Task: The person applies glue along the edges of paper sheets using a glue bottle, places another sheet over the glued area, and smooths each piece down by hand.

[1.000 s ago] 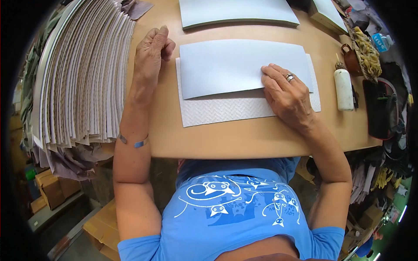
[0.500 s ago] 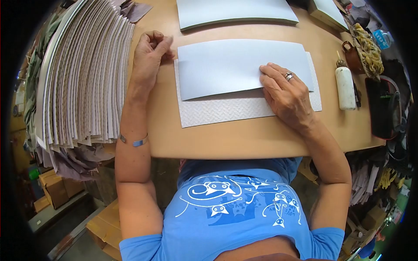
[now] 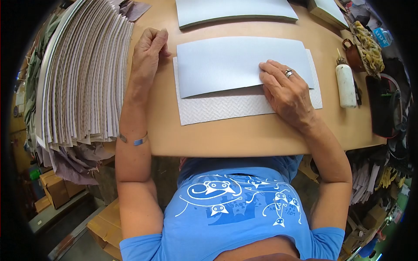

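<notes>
A smooth pale sheet (image 3: 222, 63) lies over a white sheet with a zigzag texture (image 3: 217, 108), whose front strip and right edge show. My right hand (image 3: 285, 89), with rings on one finger, rests on the right part of the smooth sheet, its fingers together and the thumb near the sheet's front edge. To the left of both sheets, my left hand (image 3: 150, 50) is raised over the table with thumb and fingers pressed together; whatever may be between them is too small to make out.
Many layered sheets (image 3: 82, 78) fill the table's left side. At the back lies a thick pale stack (image 3: 235, 11), with a block (image 3: 328, 13) right of it. A white bottle (image 3: 345, 87), brown cup (image 3: 353, 55) and black case (image 3: 382, 106) line the right.
My left thumb and fingers shifted apart slightly and pressed together again. My right hand has stayed on the smooth sheet, and the two sheets lie nearly as before.
</notes>
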{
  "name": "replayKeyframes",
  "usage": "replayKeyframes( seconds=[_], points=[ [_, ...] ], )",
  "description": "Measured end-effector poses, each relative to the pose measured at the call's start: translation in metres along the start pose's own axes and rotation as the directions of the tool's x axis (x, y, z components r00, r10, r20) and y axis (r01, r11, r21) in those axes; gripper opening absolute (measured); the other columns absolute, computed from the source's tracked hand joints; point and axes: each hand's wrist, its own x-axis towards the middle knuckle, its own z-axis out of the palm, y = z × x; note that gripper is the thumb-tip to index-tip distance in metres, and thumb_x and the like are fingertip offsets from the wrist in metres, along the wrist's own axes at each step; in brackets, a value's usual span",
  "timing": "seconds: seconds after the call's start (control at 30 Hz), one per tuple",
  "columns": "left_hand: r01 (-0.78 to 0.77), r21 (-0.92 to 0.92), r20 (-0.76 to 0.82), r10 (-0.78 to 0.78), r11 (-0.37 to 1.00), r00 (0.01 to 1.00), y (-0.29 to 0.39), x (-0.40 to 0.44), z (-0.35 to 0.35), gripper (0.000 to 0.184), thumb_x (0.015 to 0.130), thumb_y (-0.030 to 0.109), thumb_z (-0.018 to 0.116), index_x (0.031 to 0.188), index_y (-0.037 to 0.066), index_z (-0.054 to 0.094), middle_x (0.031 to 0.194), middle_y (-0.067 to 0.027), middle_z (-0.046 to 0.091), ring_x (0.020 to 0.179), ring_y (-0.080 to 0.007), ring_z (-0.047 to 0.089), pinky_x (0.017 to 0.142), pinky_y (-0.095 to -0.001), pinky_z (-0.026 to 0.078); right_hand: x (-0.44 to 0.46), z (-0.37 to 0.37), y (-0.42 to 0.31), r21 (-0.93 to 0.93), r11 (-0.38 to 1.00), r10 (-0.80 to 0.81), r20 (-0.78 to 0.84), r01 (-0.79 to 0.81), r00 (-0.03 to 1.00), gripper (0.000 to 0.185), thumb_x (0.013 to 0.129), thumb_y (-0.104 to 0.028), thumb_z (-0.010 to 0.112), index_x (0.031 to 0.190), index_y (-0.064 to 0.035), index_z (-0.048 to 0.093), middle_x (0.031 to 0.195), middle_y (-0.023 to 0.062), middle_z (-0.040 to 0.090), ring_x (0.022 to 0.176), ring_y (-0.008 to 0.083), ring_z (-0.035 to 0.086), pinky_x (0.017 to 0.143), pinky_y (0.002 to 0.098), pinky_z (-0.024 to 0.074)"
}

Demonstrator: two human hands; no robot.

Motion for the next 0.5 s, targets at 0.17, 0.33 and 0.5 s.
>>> replayKeyframes(
  seconds=[0.17, 0.33, 0.5],
  points=[
    [0.063, 0.121, 0.137, -0.08, 0.991, 0.987, -0.001, 0.001, -0.019, 0.03, 0.089, 0.033, 0.055, 0.069, 0.013, 0.047, 0.06, 0.0049, 0.044, 0.054, -0.003, 0.04, 0.052, -0.018, 0.038, 0.0, 0.0, 0.0, 0.002, 1.0, 0.004, 0.006, -0.004, 1.0, 0.015, 0.072, -0.002, 0.057, 0.086, 0.0029, 0.055, 0.1, 0.0148, 0.06, 0.091, 0.0297, 0.062, 0.081, 0.0367, 0.0497],
    [0.009, 0.105, 0.017, -0.011, 0.994, 1.0, 0.006, -0.005, 0.0, 0.027, 0.085, 0.026, 0.063, 0.068, 0.009, 0.051, 0.061, 0.0044, 0.044, 0.058, -0.0031, 0.04, 0.056, -0.0185, 0.037, -0.001, 0.001, 0.0, 0.018, 1.0, 0.009, -0.011, -0.009, 1.0, 0.018, 0.071, -0.002, 0.059, 0.088, 0.0014, 0.055, 0.099, 0.0134, 0.061, 0.091, 0.0296, 0.062, 0.081, 0.0361, 0.0494],
    [0.013, 0.383, -0.087, 0.022, 0.924, 0.996, 0.001, 0.002, -0.013, 0.017, 0.082, 0.02, 0.065, 0.088, 0.007, 0.056, 0.079, 0.0013, 0.05, 0.068, -0.0057, 0.046, 0.061, -0.0196, 0.04, 0.001, -0.001, -0.002, 0.043, 0.999, 0.029, -0.018, -0.029, 0.999, 0.022, 0.071, -0.002, 0.06, 0.093, -0.001, 0.054, 0.096, 0.0101, 0.06, 0.091, 0.0281, 0.061, 0.08, 0.0349, 0.049]
  ],
)
